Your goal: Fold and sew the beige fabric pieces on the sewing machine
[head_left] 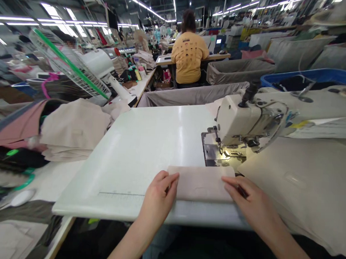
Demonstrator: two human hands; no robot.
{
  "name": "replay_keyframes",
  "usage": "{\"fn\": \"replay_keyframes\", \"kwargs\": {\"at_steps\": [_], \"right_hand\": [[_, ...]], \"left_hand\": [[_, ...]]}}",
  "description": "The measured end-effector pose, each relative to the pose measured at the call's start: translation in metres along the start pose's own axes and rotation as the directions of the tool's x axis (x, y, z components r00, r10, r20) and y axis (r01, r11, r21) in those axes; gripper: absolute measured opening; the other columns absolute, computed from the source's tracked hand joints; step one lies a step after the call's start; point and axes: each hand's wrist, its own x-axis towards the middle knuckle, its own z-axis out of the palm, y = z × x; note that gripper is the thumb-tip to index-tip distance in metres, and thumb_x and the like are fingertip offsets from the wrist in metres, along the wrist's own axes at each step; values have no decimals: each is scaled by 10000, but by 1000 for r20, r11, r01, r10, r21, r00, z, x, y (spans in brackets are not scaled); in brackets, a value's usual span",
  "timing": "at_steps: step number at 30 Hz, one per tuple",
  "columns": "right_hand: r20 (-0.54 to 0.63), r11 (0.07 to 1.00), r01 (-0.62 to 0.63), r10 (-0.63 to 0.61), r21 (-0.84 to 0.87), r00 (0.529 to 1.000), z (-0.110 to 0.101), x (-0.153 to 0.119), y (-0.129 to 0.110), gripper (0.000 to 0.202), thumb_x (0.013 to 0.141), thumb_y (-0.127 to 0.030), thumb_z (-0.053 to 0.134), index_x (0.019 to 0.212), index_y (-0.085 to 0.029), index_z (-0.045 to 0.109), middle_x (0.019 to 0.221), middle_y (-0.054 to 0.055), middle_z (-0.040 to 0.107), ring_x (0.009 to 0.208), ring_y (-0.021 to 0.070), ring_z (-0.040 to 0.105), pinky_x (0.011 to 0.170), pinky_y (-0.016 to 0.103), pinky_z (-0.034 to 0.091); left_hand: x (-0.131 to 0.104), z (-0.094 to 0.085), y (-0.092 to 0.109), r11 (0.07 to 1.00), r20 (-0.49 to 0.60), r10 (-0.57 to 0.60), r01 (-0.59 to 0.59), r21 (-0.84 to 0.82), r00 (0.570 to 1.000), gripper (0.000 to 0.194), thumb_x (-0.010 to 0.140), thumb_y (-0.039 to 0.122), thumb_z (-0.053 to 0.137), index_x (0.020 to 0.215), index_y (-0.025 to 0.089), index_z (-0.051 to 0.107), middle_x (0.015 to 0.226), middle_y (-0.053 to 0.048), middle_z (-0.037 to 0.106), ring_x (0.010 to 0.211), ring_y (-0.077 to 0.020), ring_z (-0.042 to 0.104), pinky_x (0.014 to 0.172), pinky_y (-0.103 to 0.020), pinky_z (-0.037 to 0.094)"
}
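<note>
A pale pinkish-beige fabric piece (202, 184) lies flat near the front edge of the white table (138, 143). My left hand (161, 190) pinches its left end between thumb and fingers. At the right end, my right hand (242, 189) is closed on the fabric, with a small dark tool partly hidden under its fingers. Just beyond the fabric stands a white sewing machine (239, 117), its needle area lit above a metal plate (213, 152).
Beige cloth (308, 181) covers the right side. Folded fabric (75, 129) and dark thread cones (25, 157) are at the left. A tilted fan (72, 64) stands behind them. Ahead, a person in a yellow shirt (189, 55) sits beyond a grey cloth-lined bin (191, 95).
</note>
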Motion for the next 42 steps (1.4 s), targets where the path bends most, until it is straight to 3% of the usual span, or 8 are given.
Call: {"fn": "replay_keyframes", "kwargs": {"at_steps": [15, 20, 25, 42], "right_hand": [[19, 999, -24, 25, -41, 999, -1, 3, 1, 276, 844, -451, 580, 930, -288, 785, 933, 33, 766, 855, 245, 715, 766, 337, 558], [31, 998, -41, 43, -37, 999, -2, 3, 0, 292, 838, -462, 582, 932, -275, 786, 871, 35, 749, 775, 226, 692, 732, 330, 545], [6, 996, -89, 88, 10, 996, -4, 4, -3, 318, 852, -458, 549, 908, -240, 773, 888, 47, 750, 784, 214, 676, 725, 316, 530], [49, 987, -156, 154, 31, 987, -7, 11, -12, 292, 850, -418, 517, 877, -228, 736, 901, 41, 744, 878, 228, 690, 804, 325, 499]], "left_hand": [[0, 1, 0, 1000, 5, -21, 21, 22, 1000, 253, 939, 202, 522, 1029, 181, 757, 783, -31, 608, 697, -157, 620, 678, -289, 561], [2, 0, 1, 998, 31, -32, 30, 53, 999, 270, 932, 200, 505, 1005, 163, 762, 792, -47, 618, 721, -169, 633, 690, -297, 566], [6, -2, -1, 993, 60, -18, 10, 118, 998, 307, 934, 251, 480, 1006, 163, 766, 829, -64, 645, 772, -196, 662, 732, -336, 576], [11, -4, -1, 986, 28, 37, -41, 164, 999, 380, 939, 386, 461, 932, 169, 773, 763, -45, 652, 686, -185, 677, 647, -300, 577]]}}
